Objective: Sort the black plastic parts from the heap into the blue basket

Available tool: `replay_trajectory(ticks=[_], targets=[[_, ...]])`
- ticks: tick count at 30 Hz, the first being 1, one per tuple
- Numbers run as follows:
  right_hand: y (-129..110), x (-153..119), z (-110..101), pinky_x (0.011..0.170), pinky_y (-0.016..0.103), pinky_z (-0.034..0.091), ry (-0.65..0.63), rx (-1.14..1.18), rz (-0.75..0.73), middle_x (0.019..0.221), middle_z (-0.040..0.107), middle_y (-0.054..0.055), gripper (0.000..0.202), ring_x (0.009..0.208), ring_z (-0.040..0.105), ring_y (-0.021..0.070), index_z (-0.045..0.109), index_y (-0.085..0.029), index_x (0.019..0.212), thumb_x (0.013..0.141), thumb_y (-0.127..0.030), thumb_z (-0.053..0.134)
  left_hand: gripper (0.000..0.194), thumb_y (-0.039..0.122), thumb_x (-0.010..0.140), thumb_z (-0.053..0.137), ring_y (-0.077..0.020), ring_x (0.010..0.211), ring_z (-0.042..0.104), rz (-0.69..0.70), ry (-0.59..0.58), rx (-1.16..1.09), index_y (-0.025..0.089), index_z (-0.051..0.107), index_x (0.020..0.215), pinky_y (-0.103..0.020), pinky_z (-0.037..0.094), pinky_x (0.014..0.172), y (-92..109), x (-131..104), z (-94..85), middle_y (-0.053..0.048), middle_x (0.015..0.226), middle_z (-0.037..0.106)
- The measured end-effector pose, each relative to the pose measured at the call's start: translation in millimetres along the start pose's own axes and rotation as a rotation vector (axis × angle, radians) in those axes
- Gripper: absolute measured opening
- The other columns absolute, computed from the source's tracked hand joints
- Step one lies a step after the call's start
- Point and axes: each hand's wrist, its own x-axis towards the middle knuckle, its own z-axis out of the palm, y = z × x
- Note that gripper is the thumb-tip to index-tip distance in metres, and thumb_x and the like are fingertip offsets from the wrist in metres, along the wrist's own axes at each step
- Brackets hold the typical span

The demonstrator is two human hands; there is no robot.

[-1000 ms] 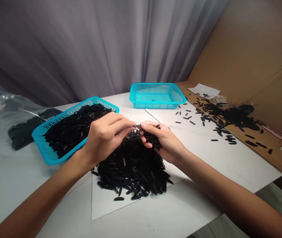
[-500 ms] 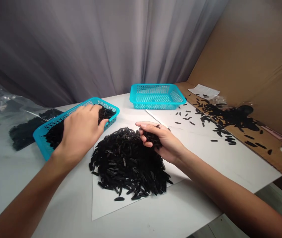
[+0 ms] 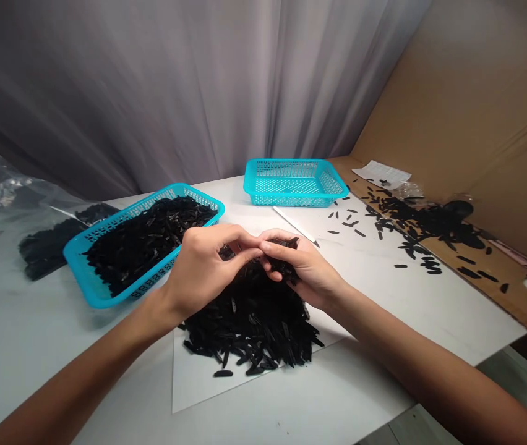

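Over a heap of small black elongated pieces (image 3: 254, 327), my two hands meet at the fingertips. My right hand (image 3: 303, 262) is curled around a clump of the same black pieces. My left hand (image 3: 214, 253) is closed in a pinch, its thumb and forefinger touching the tips of my right thumb and finger. What lies between those fingertips is too small or too hidden to make out. The heap rests on a white sheet (image 3: 187, 389). Left of it stands a turquoise basket (image 3: 101, 303) filled with more black pieces.
Another turquoise basket (image 3: 295, 198) stands at the back, near a thin white strip (image 3: 291, 222). Loose black pieces (image 3: 425, 222) scatter over the right side and the cardboard (image 3: 490, 290). At far left lies a clear plastic bag (image 3: 17, 191) with black contents.
My left hand has moved right from above the filled basket to my right fingertips, uncovering the basket. My right hand stays nearly in place, still holding the clump.
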Motion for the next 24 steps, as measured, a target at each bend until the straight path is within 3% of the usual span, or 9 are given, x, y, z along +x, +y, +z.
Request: replay_trajectory(ticks=[5,15,24], targets=[[-2.1,0.3,0.0,0.047,0.019,0.034,0.023,0.028,0.000,0.076,0.059,0.000,0.025,0.061,0.049,0.0079,0.069,-0.015,0.080,0.074,-0.035,0.083,0.000,0.020,0.082,0.076,-0.0151,0.070,0.072,-0.067,0.078,-0.024,0.020,0.075,0.082,-0.025,0.060,0.066,-3.4,3.0,-4.3,0.000,0.078,0.077],[-2.5,1.7,-1.7,0.046,0.020,0.033,0.044,0.016,-0.012,0.072,0.057,0.000,0.025,0.058,0.048,0.0070,0.068,-0.015,0.076,0.075,-0.036,0.081,0.004,0.023,0.082,0.076,-0.0153,0.072,0.073,-0.075,0.030,-0.060,0.020,0.076,0.085,-0.025,0.060,0.067,-8.4,4.1,-6.6,0.000,0.080,0.077],[-5.0,0.8,-1.4,0.044,0.017,0.033,0.033,0.059,0.009,0.071,0.057,0.001,0.024,0.058,0.048,0.0068,0.068,-0.014,0.074,0.074,-0.033,0.082,0.004,0.019,0.085,0.073,-0.0162,0.078,0.072,0.241,0.067,0.148,0.022,0.074,0.088,-0.030,0.056,0.076,-10.0,3.8,-6.6,-0.001,0.084,0.077]])
